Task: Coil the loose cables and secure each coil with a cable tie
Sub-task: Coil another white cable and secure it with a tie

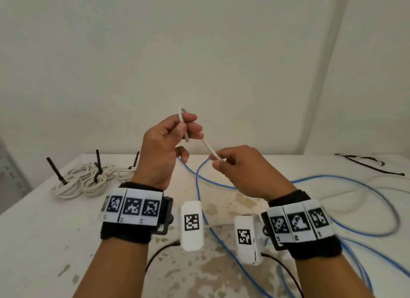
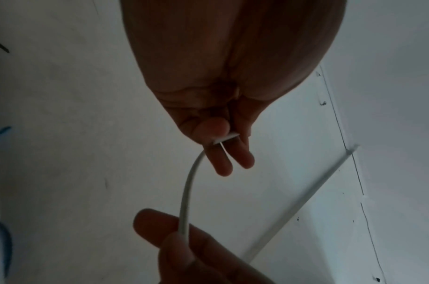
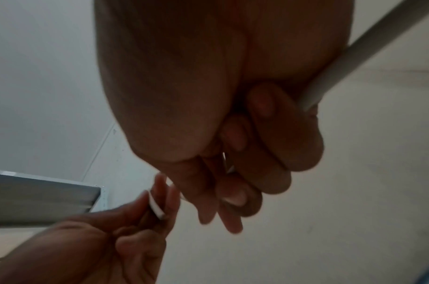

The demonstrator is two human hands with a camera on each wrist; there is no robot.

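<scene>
Head view: both hands were held raised above the table (image 1: 55, 231), forearms reaching forward. The left hand (image 1: 165, 142) was lifted higher, its fingers curled round a white cable (image 1: 207, 145) whose end was bent back into a small loop above the fingertips. The right hand (image 1: 239, 166) was held lower, the cable being pinched between thumb and forefinger. The cable was stretched taut between the two hands, clear of the table. Three white coils (image 1: 84, 181), each bound with a black cable tie (image 1: 98, 166), were counted at the table's far left. Loose blue cable (image 1: 332, 177) was spread over the right side; the number of separate blue cables could not be told.

Left wrist view: the cable's cut end (image 2: 224, 138) was seen gripped at the left fingers (image 2: 220, 163); the arc was pinched below by the right hand (image 2: 184, 249).

Right wrist view: the right fingers (image 3: 262, 173) were curled shut; the left hand (image 3: 126, 240) was seen holding the white end (image 3: 156, 206).
</scene>
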